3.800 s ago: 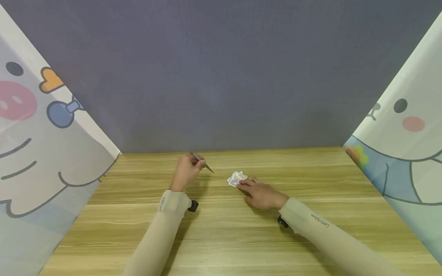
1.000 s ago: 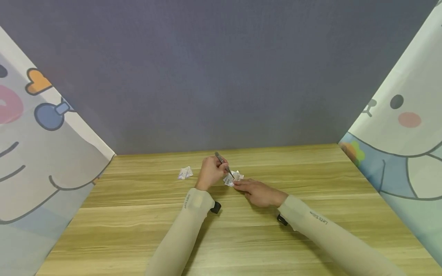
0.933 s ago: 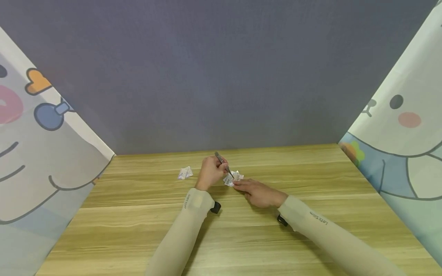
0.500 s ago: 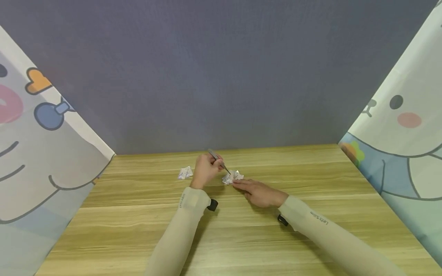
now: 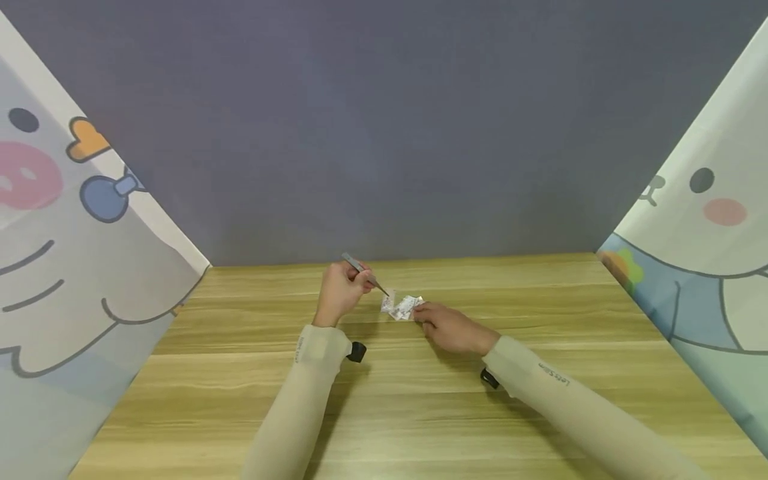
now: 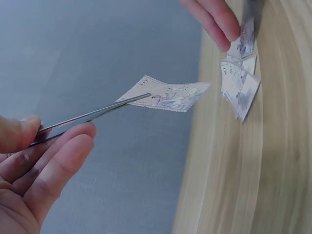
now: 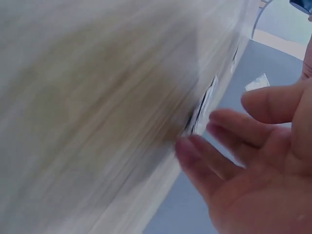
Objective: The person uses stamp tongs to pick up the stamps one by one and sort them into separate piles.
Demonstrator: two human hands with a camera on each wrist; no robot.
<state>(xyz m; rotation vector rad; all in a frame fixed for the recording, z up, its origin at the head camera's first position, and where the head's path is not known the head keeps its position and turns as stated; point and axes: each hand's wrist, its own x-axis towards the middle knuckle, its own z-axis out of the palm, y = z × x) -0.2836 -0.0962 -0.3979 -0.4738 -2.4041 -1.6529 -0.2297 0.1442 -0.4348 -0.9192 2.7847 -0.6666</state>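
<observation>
My left hand (image 5: 342,293) grips metal tweezers (image 5: 363,273) between thumb and fingers. Their tips pinch a perforated postage stamp (image 6: 170,95), marked 80, raised off the table in the left wrist view. A small pile of overlapping stamps (image 5: 405,308) lies just right of the lifted one. At the pile's right edge is my right hand (image 5: 453,328), its fingers loosely bent and its fingertips at the stamps. In the right wrist view the pile (image 7: 202,107) shows edge-on beside those fingertips, and the raised stamp (image 7: 257,82) hangs beyond them.
A wood-grain table (image 5: 408,413) carries everything. Behind it rises a plain grey panel (image 5: 384,133). Cartoon-printed side panels (image 5: 708,267) flank the table left and right. Another thin item (image 7: 235,56) stands out on the table farther off in the right wrist view.
The tweezers have drawn a stamp leftward out of the pile and up. My left hand now covers the spot where stamps lay to the left. My right hand stays by the pile.
</observation>
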